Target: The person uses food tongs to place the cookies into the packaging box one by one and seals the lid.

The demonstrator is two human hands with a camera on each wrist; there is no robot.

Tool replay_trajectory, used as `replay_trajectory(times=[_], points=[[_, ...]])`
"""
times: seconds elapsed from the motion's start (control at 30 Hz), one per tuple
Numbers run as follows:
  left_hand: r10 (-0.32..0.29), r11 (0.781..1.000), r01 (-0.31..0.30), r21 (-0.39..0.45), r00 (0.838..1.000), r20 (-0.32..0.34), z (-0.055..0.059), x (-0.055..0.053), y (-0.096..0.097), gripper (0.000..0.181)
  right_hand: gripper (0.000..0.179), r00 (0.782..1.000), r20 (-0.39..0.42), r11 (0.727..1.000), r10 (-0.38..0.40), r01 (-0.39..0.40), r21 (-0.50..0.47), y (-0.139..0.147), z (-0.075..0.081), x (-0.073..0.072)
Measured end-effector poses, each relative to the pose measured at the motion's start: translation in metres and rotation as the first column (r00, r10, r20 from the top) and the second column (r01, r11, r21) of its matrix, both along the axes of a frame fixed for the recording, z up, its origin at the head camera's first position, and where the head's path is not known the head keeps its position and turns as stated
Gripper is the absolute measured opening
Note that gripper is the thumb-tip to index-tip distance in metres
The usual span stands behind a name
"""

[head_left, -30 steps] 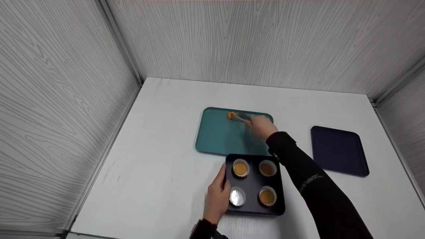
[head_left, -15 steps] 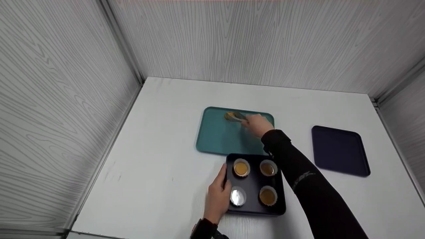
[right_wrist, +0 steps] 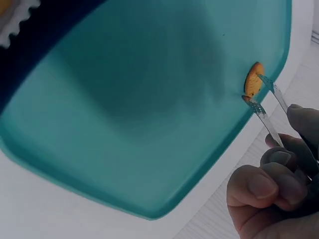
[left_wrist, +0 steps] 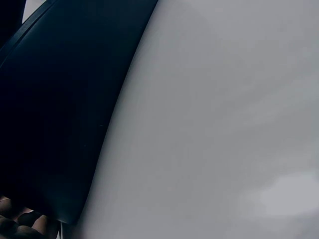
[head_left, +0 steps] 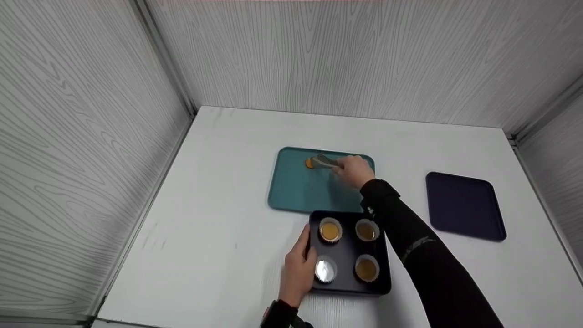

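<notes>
My right hand (head_left: 354,171) holds a pair of small metal tongs (head_left: 324,161) above the teal tray (head_left: 291,191). In the right wrist view, the tong tips lie at a round golden cookie (right_wrist: 254,79) near the tray's edge; whether they pinch it, I cannot tell. My left hand (head_left: 298,269) grips the left rim of a dark square baking pan (head_left: 347,262), its underside fingers mostly hidden. Inside the pan stand several paper baking cups. Those at back left (head_left: 330,230), back right (head_left: 367,231) and front right (head_left: 366,269) hold something golden-brown; the front-left cup (head_left: 325,269) shows a shiny pale bottom.
A dark purple tray (head_left: 465,206) lies at the right on the white table (head_left: 205,218). Grey wood-grain panels (head_left: 291,54) wall off the back and both sides. The baking pan stands right against the teal tray's front edge.
The cookie has shifted a little left and nearer on the teal tray, with the tongs following it left. My left hand and the baking pan have stayed put.
</notes>
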State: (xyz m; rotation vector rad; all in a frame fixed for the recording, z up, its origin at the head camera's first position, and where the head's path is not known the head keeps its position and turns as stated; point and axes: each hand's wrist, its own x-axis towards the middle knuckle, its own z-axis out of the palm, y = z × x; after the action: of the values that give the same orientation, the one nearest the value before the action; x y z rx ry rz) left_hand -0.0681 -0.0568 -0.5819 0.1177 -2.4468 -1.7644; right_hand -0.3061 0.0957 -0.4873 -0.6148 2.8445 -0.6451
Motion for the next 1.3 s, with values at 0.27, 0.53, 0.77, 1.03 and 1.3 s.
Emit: replay_trajectory(times=[0.27,0.53,0.77,1.03,1.3], points=[[0.003,1.0,-0.003,-0.001,1.0,0.0,0.0,0.0,0.0,0.056,0.035,0.999,0.042,0.999,-0.014,0.016,-0.041,0.002,0.0,0.003],[0.01,1.0,-0.01,-0.013,1.0,0.014,0.0,0.0,0.0,0.056,0.046,0.993,0.057,0.991,0.107,-0.102,-0.086,-0.009,0.0,0.005],[0.009,1.0,-0.009,-0.018,0.999,0.031,0.001,0.0,0.001,0.056,0.054,0.978,0.117,0.983,0.174,-0.18,0.045,-0.027,0.003,0.008],[0.013,0.999,-0.012,-0.034,1.0,0.021,0.002,0.0,0.001,0.056,0.051,0.984,0.039,0.958,0.173,-0.177,0.227,-0.036,0.009,0.015],[0.01,1.0,-0.01,-0.03,1.0,0.019,0.001,0.0,0.001,0.056,0.041,0.98,-0.043,0.953,0.194,-0.178,0.244,-0.03,0.013,0.015]])
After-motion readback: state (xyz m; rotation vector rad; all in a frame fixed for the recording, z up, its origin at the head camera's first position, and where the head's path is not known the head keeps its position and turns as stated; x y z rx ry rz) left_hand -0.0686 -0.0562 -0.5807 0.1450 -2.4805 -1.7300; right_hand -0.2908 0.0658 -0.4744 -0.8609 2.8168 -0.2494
